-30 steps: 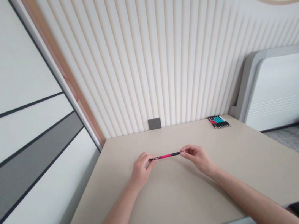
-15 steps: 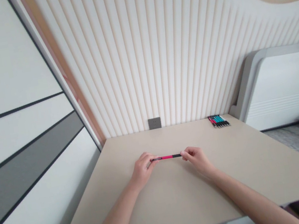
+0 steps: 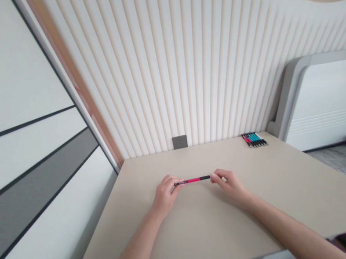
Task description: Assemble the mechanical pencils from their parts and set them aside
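A slim pink-and-black pen [image 3: 193, 180] is held level, crosswise in front of me, over the middle of the beige table [image 3: 191, 233]. My left hand [image 3: 167, 194] pinches its left end between thumb and fingers. At the black right end, my right hand [image 3: 228, 184] is closed in a pinch as well. Both tips of the pen are partly covered by my fingers. Whether the pen touches the tabletop, I cannot tell.
Several pens [image 3: 255, 139], pink and teal with black ends, lie side by side at the table's back right. A dark wall socket [image 3: 180, 142] sits just above the back edge. A white cabinet [image 3: 33, 172] flanks the left side; a bed headboard [image 3: 331, 97] stands to the right.
The view has shifted very slightly. Both hands keep their grip on the pen, which looks nearly unmoved.
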### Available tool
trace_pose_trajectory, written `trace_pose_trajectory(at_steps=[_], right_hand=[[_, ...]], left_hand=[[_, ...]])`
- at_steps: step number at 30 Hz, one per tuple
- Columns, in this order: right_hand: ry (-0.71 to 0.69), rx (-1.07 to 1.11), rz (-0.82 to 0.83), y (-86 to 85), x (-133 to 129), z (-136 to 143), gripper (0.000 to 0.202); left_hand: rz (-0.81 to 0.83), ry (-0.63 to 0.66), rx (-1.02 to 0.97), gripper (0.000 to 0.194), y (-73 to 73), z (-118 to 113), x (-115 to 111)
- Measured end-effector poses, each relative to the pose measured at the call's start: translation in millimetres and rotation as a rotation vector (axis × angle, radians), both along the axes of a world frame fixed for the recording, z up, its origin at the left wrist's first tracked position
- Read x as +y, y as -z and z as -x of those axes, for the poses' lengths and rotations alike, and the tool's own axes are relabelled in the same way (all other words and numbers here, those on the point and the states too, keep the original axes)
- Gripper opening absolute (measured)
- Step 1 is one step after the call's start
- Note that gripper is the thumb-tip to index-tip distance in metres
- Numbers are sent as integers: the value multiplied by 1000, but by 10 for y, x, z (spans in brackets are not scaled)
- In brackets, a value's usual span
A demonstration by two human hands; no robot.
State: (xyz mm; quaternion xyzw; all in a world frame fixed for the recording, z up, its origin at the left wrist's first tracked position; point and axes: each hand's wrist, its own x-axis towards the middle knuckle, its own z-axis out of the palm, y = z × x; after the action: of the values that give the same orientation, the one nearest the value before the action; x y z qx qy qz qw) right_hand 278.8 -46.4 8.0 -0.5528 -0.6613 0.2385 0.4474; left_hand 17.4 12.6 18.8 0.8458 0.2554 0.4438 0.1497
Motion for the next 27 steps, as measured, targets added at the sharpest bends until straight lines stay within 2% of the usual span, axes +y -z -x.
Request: trace_pose_trajectory(at_steps=[2, 9, 16, 18, 21, 24, 27], right_hand=[[-11, -11, 4, -7, -4, 5, 43], [-3, 7, -90, -49, -16, -6, 25], [23, -106, -91, -76, -35, 6, 40], [4, -92, -43, -80, -50, 32, 47], [-56, 20, 111, -72, -73, 61, 54], [-191, 170, 291, -69, -94, 63, 57], [-308, 246, 385, -97, -116, 65, 59]], left_hand=[[0, 6, 2, 14, 7, -2, 4], [10, -12, -10, 13, -1, -2, 2], [11, 27, 38, 14, 8, -13, -3], [5, 34, 45, 14, 2, -10, -5], [-8, 36, 39, 12, -6, 12, -2], [-24, 31, 24, 11, -14, 38, 5], [8, 18, -23, 11, -19, 37, 8]])
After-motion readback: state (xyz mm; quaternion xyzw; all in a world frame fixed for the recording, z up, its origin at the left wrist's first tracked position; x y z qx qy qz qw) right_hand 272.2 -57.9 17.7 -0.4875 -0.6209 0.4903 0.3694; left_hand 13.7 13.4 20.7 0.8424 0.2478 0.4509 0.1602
